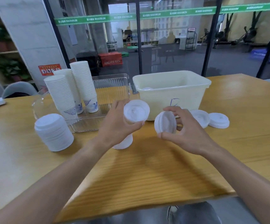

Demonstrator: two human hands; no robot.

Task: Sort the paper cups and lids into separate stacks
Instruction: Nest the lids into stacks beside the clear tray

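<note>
Left hand (119, 123) fingers grip white lidded cup (129, 125); right hand (184, 131) fingers pinch white round lid (165, 122), tilted.

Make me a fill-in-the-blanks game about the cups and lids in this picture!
1. The right hand pinches a single ____.
2. The left hand grips a lidded ____.
3. The three tall cup stacks stand in a clear ____.
4. The cream tub has a blue letter ____ on it.

Missing words: lid; cup; tray; E
</note>
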